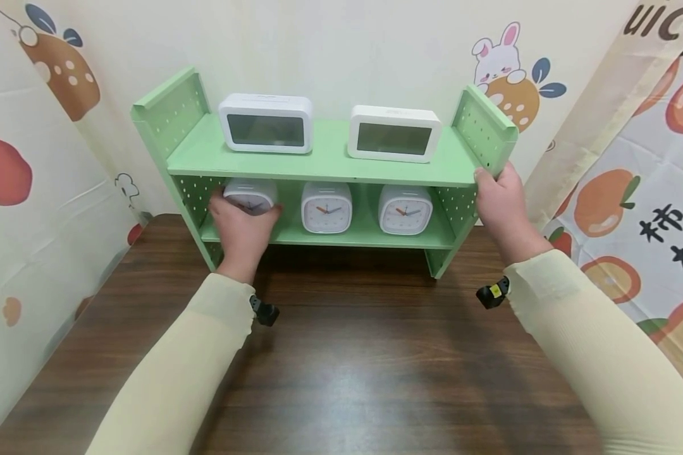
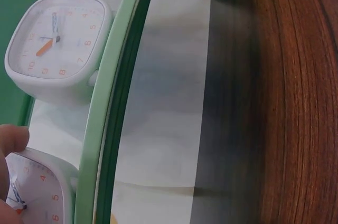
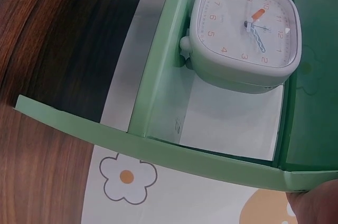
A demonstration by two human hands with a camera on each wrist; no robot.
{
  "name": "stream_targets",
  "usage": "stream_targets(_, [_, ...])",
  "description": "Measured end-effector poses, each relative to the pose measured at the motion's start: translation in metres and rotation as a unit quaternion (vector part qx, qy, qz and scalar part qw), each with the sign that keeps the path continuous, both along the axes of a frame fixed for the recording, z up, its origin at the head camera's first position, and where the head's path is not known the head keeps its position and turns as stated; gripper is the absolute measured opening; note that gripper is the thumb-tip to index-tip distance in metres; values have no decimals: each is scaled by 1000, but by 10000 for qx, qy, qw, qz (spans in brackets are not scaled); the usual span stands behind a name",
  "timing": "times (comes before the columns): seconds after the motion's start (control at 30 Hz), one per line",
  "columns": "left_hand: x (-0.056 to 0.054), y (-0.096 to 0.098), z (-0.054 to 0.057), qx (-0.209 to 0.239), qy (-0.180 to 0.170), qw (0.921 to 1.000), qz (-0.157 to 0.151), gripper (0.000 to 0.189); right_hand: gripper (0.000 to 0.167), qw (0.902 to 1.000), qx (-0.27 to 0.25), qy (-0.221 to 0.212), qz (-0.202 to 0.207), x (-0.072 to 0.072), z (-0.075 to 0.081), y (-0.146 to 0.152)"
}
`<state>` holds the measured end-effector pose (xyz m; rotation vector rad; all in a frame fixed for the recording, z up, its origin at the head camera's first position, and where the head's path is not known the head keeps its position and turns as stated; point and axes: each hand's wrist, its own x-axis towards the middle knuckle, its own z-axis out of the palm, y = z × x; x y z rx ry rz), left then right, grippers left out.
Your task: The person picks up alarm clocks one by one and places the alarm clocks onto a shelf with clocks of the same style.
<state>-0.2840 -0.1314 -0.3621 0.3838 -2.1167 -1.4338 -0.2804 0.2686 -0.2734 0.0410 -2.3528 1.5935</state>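
Observation:
A green two-tier shelf [image 1: 330, 167] stands at the back of the table. On its lower tier, my left hand [image 1: 241, 234] grips the leftmost white alarm clock [image 1: 253, 189] by its sides, covering part of the dial. In the left wrist view, a fingertip [image 2: 15, 138] rests against that clock's edge. Beside it on the same tier are the middle alarm clock [image 1: 327, 212] and the right alarm clock [image 1: 406, 212]. My right hand [image 1: 503, 202] holds the front edge of the shelf's right side panel [image 1: 484, 129], the thumb in front.
Two white digital clocks with dark screens, a left one [image 1: 266, 123] and a right one [image 1: 394, 134], sit on the upper tier. Brown wooden table [image 1: 353, 354] spreads out before the shelf. Printed curtains [image 1: 341, 50] hang behind and at both sides.

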Motion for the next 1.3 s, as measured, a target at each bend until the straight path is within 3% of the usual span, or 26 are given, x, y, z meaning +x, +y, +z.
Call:
stream_targets(0.7, [-1, 4, -2, 46, 82, 9999, -50, 116, 49, 9999, -113, 48, 110, 1, 0, 0])
stream_targets(0.9, [3, 0, -4, -69, 261, 9995, -135, 120, 49, 9998, -188, 22, -11, 1, -1, -2])
stream_targets(1.03, [14, -4, 1, -179, 376, 9986, -333, 111, 50, 9998, -178, 73, -102, 2, -4, -3])
stream_targets(1.13, [28, -8, 9, -405, 254, 9973, -563, 100, 53, 9997, -49, 186, -126, 6, -9, -3])
stream_targets(1.3, [50, -15, 23, -1022, 41, 9912, -843, 89, 61, 9962, 414, 748, -178, 18, -24, -8])
